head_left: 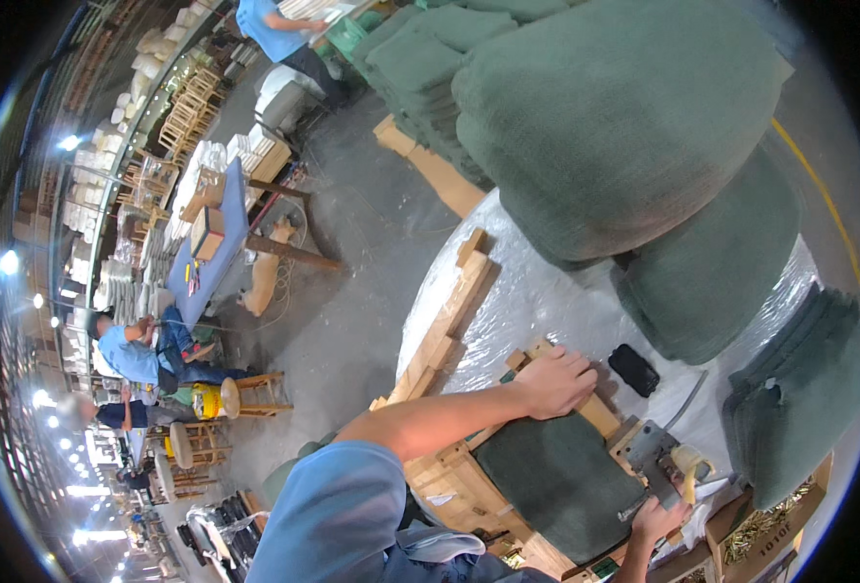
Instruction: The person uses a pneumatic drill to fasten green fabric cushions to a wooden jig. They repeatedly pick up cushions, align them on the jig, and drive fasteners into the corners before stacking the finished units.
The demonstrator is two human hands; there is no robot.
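My left hand [551, 382] reaches across and grips a wooden bar [595, 413] at the far edge of a wooden frame, its fingers curled over the wood. Inside the frame lies a dark green, cushion-shaped pad [556, 481]. My right hand [659, 518] is closed at the frame's right side, beside a grey metal device [652, 455] with a yellowish part. It seems to hold a metal part of this device; the exact kind cannot be made out. A grey hose or cable [688, 398] rises behind the device. A black, phone-sized object [634, 370] lies just beyond the bar.
Tall stacks of green pads [624, 117] stand beyond the plastic-covered table [547, 301], with another stack [799, 398] at right. A carton of small brass-coloured pieces [765, 525] sits lower right. Wooden blocks [449, 321] line the table's left edge. Co-workers [131, 352] are at left and far away.
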